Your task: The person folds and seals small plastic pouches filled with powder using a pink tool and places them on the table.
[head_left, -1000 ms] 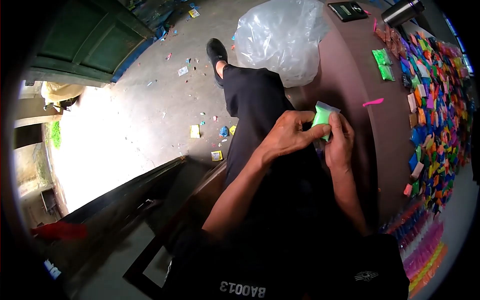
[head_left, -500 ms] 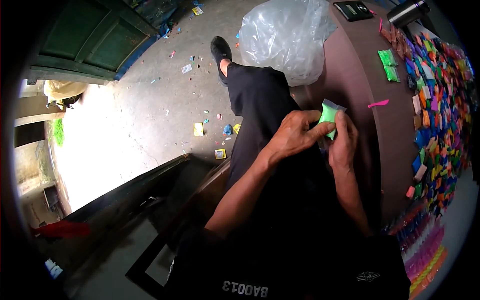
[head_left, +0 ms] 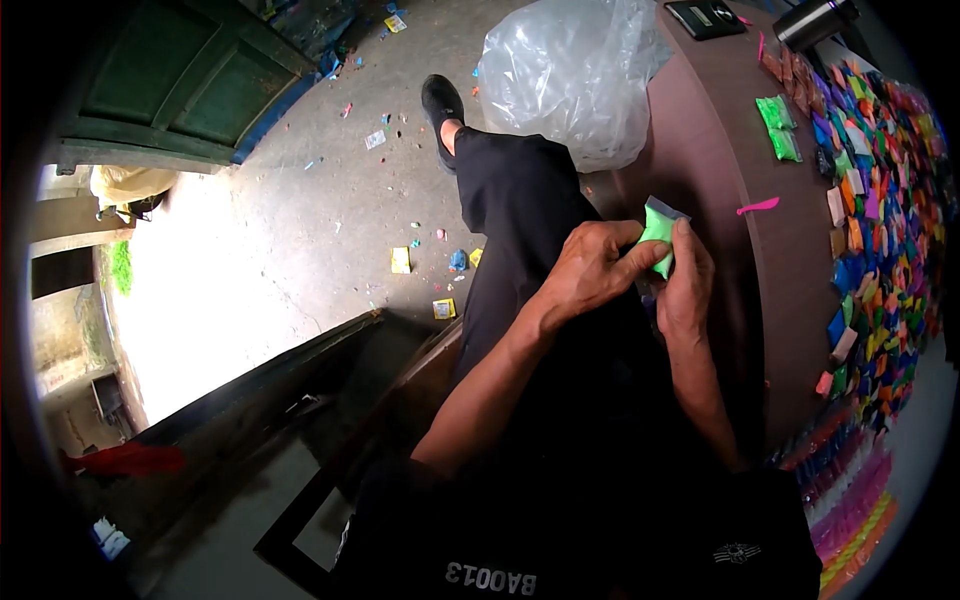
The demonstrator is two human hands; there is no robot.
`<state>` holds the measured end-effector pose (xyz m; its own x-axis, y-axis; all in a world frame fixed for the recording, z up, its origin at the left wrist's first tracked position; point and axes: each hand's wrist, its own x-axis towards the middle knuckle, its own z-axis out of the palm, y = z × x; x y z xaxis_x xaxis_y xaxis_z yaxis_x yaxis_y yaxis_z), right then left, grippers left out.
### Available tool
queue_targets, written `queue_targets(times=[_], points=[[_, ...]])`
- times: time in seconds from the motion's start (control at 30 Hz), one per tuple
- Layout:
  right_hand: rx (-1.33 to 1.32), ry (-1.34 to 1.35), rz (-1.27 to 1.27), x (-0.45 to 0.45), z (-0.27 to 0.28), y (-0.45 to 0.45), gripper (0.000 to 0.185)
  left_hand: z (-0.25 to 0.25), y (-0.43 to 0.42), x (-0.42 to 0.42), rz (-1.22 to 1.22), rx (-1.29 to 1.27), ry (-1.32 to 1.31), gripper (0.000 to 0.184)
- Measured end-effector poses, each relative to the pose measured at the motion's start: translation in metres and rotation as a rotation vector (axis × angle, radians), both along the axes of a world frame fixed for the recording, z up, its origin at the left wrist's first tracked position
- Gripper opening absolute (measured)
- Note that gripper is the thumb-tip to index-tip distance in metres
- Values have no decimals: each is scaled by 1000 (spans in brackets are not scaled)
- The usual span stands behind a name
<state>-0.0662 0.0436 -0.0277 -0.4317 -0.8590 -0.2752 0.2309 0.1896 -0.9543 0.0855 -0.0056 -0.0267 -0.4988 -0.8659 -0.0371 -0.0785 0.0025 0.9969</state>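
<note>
Between both hands, above my lap, is a small clear plastic packet point(head_left: 657, 228) with a soft-looking bright green filling. My left hand point(head_left: 603, 262) pinches its left side, thumb laid across the lower part. From the right, my right hand point(head_left: 686, 285) grips the same packet with thumb and curled fingers. The packet's clear upper edge sticks up past the fingers, while its lower end is partly hidden by them.
On the brown table point(head_left: 735, 260) to my right lie a pink plastic knife-like piece point(head_left: 758, 206), green packets point(head_left: 778, 128) and a big pile of colourful packets point(head_left: 880, 260). A large clear plastic bag point(head_left: 570, 80) stands ahead. Scraps litter the floor point(head_left: 330, 200).
Both hands keep their hold on the green packet, with hardly any finger movement. The view has shifted very slightly.
</note>
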Motion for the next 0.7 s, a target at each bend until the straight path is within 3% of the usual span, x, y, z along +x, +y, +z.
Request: queue_targets(times=[0.27, 0.43, 0.6, 0.7], points=[[-170, 87, 37, -14, -20, 3, 35, 11, 0, -2, 18, -3, -76, 41], [-122, 6, 12, 2, -5, 2, 33, 5, 1, -2, 56, -27, 19, 40], [-75, -55, 26, -6, -14, 7, 30, 11, 0, 0, 28, -15, -6, 40], [-180, -8, 63, -12, -18, 6, 28, 23, -2, 2, 0, 33, -107, 41]])
